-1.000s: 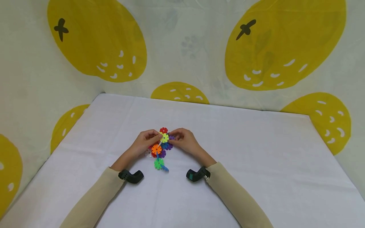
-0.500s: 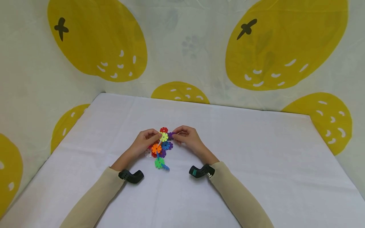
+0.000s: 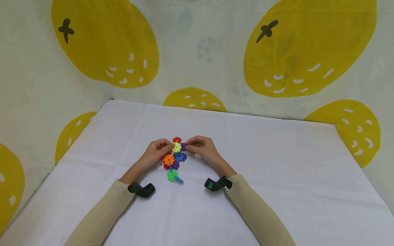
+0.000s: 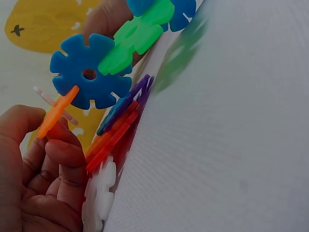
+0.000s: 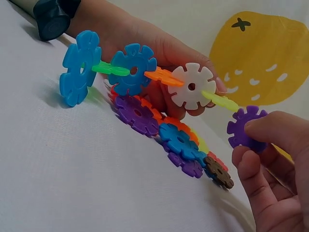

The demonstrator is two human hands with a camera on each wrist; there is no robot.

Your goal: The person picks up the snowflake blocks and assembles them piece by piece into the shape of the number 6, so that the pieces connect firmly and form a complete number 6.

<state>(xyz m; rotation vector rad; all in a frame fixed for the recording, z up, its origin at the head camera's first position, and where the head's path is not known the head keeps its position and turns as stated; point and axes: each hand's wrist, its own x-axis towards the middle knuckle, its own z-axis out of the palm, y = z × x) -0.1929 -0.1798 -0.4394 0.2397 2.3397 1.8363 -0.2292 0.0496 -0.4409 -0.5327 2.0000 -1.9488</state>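
Note:
My left hand [image 3: 160, 149] pinches a chain of slotted snowflake discs near its yellow disc [image 3: 176, 147]. The right wrist view shows the chain running from a blue end disc [image 5: 72, 79] through a green disc [image 5: 110, 69], another blue disc [image 5: 141, 57], an orange disc [image 5: 165, 76] and a white disc [image 5: 182, 94] to the yellow one. Between thumb and fingers my right hand [image 3: 201, 147] pinches a purple disc [image 5: 237, 131], its edge right at the yellow disc's tip. My left fingertips are partly hidden behind the white disc.
Under the chain, several more discs lie in a cluster on the white tabletop [image 3: 261, 177], among them a purple disc [image 5: 126, 108], a blue disc [image 5: 174, 137] and a brown disc [image 5: 217, 170]. A lemon-patterned curtain [image 3: 200, 65] hangs behind the table.
My right hand has moved slightly right and up from over the cluster, and the purple disc in it now shows beside the yellow disc. My left hand has barely moved.

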